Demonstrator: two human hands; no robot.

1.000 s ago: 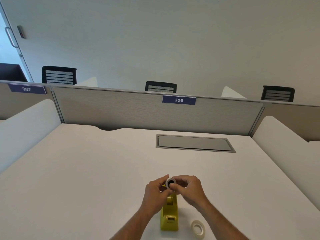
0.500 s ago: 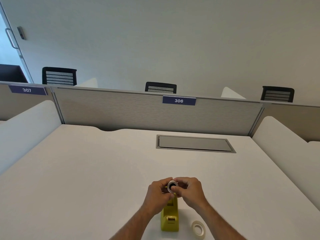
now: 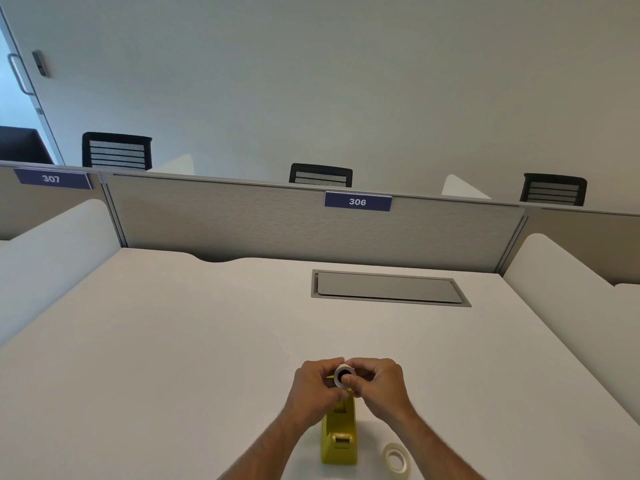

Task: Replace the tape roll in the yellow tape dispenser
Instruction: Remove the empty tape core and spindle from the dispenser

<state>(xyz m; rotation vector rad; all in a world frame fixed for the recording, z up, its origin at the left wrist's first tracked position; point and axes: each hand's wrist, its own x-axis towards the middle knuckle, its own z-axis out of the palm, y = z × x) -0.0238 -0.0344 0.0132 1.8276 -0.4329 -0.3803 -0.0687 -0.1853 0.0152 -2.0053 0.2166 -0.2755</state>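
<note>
The yellow tape dispenser (image 3: 338, 439) stands on the white desk near its front edge, its far end hidden behind my hands. Just above that far end I hold a small white tape roll (image 3: 343, 375) with a dark core. My left hand (image 3: 317, 388) grips the roll from the left and my right hand (image 3: 377, 384) pinches it from the right, fingertips on its rim. A second, thin white tape roll (image 3: 396, 459) lies flat on the desk to the right of the dispenser.
A grey cable hatch (image 3: 389, 289) is set into the white desk (image 3: 173, 341) further back. A grey partition labelled 306 (image 3: 242, 220) closes the far side, with white side dividers (image 3: 568, 292) left and right. Black chair backs show beyond the partition.
Both hands have closed in tighter around the small roll and dropped slightly toward the dispenser's far end. The roll has tilted a little. The loose roll on the desk has not moved.
</note>
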